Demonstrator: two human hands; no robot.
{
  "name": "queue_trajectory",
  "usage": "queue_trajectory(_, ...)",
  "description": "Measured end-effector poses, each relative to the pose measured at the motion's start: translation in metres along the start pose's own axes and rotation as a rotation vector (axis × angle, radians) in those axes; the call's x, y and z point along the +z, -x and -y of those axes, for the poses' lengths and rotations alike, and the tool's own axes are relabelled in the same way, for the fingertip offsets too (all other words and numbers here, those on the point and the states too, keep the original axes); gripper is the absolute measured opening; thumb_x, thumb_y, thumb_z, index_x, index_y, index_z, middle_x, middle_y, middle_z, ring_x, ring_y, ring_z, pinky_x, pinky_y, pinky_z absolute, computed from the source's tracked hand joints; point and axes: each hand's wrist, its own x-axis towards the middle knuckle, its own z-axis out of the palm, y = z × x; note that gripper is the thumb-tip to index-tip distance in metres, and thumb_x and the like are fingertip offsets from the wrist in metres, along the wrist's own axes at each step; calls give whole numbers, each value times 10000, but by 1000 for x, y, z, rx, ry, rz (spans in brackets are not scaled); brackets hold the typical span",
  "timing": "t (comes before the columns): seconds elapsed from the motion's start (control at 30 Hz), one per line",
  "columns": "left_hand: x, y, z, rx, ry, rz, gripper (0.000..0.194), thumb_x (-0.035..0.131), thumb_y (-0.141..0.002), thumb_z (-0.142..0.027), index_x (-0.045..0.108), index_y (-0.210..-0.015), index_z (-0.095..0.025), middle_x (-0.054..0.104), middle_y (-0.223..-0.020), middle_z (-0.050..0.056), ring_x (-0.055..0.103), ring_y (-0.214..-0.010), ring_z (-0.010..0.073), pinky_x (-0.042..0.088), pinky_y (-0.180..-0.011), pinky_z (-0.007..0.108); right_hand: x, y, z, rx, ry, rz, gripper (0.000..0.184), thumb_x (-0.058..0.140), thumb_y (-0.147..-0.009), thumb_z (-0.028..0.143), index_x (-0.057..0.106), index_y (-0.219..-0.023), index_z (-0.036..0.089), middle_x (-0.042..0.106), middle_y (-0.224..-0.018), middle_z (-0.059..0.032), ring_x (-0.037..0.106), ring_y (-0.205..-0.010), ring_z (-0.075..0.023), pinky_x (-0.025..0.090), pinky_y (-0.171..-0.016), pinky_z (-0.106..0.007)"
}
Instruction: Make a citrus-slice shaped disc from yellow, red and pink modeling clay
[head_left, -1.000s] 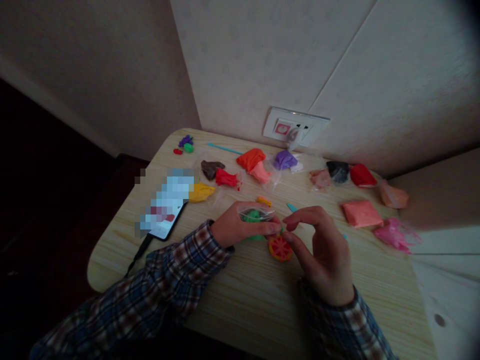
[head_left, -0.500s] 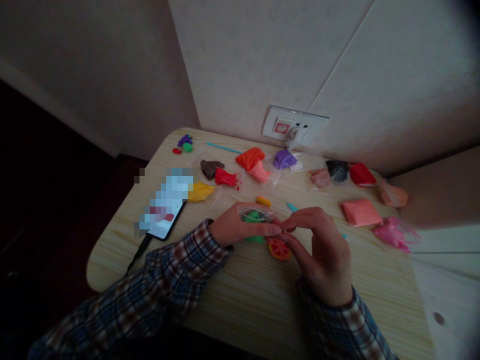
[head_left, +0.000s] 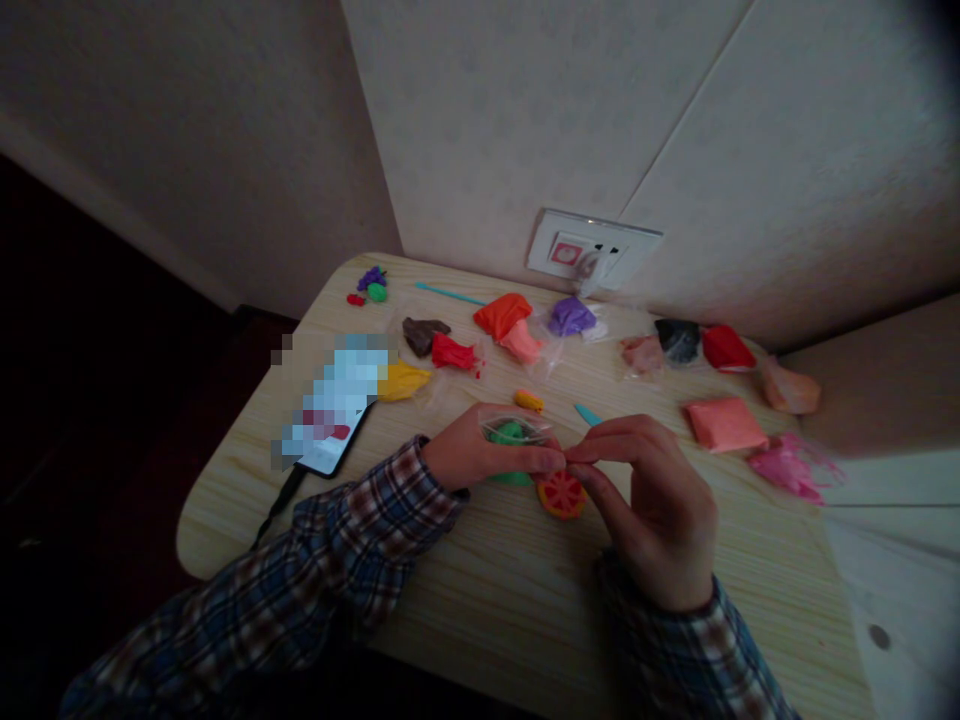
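My left hand (head_left: 491, 455) is closed on a small clear zip bag of green clay (head_left: 510, 432), whose zip edge shows above the thumb. My right hand (head_left: 652, 500) is closed in a pinch, its thumb and forefinger meeting the left thumb tip. Whatever lies between those fingertips is too small or hidden to make out. Just below the fingertips lies a round orange-and-red clay fruit slice (head_left: 562, 493) on the table. Beyond the hands are a small yellow-orange clay piece (head_left: 529, 400) and the tip of a light blue modelling tool (head_left: 587, 414), partly covered by my right hand.
A phone (head_left: 337, 410) with a cable lies left on the wooden table (head_left: 465, 600). Bags of clay spread along the back: yellow (head_left: 405, 381), brown (head_left: 426, 336), orange (head_left: 502, 315), purple (head_left: 571, 316), black (head_left: 677, 340). Clay grapes (head_left: 372, 278) sit back left. A wall socket (head_left: 592, 250) is behind.
My right hand has shifted slightly right, its fingertips still close to the left thumb. The left hand keeps its hold on the bag. The whole view has moved a little.
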Motion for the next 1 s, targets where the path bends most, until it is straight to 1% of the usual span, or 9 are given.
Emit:
queue_trajectory(0.13,0,-1,-1,12,21,-4,165,713,-617,-236,606,-660,-119,574,-598,-40,509,-576,76,433,-628,220,-1,0,1,8,20,0,84,603,-786,149,598,-800,232,601,-762,5,556,-751,-165,388,-693,-360)
queue_trajectory(0.23,0,-1,-2,27,-13,-21,158,728,-598,-213,615,-658,-121,575,-623,-34,509,-609,84,436,-653,222,-1,-1,1,21,33,4,67,599,-789,163,597,-797,230,598,-769,0,556,-760,-166,389,-695,-360)
queue_trajectory(0.33,0,0,-2,46,-59,-26,142,717,-617,-213,608,-645,-126,564,-616,-34,500,-613,86,437,-662,222,0,-1,2,32,39,13,59,597,-790,172,593,-799,230,595,-775,-2,555,-768,-169,390,-694,-359)
queue_trajectory(0.5,0,0,0,89,-94,9,113,675,-659,-212,599,-651,-129,547,-615,-40,492,-599,79,424,-662,218,0,0,1,62,30,1,65,571,-802,158,568,-786,221,584,-776,-4,543,-764,-166,384,-696,-360)
queue_trajectory(0.67,-1,0,0,58,-83,-14,110,667,-660,-202,586,-668,-128,551,-602,-41,490,-570,72,423,-627,211,-4,-1,-1,114,41,-11,87,529,-837,178,537,-756,211,570,-763,-3,528,-739,-157,372,-688,-351)
queue_trajectory(0.73,-2,1,-1,61,-76,-27,107,660,-667,-198,581,-674,-126,555,-599,-40,496,-569,70,421,-617,208,-5,-1,-3,116,50,16,91,543,-838,195,538,-749,212,570,-755,2,530,-736,-157,365,-691,-349)
queue_trajectory(0.83,-4,1,-3,77,-60,-47,101,649,-676,-194,575,-679,-126,560,-611,-39,503,-572,65,421,-612,200,-7,4,-8,114,63,110,75,573,-833,229,540,-767,220,580,-747,13,540,-734,-158,346,-712,-354)
queue_trajectory(0.93,-4,1,-5,81,-50,-65,95,647,-667,-180,566,-667,-129,552,-606,-47,501,-563,59,423,-597,192,-9,13,-16,109,95,203,77,573,-842,266,539,-788,224,595,-752,23,549,-726,-152,317,-740,-360)
queue_trajectory(1.0,-4,1,-6,78,-48,-71,90,640,-664,-171,560,-657,-131,545,-593,-52,498,-555,58,424,-586,189,-12,20,-21,119,95,236,84,573,-842,282,538,-792,224,598,-758,26,555,-728,-150,311,-744,-355)
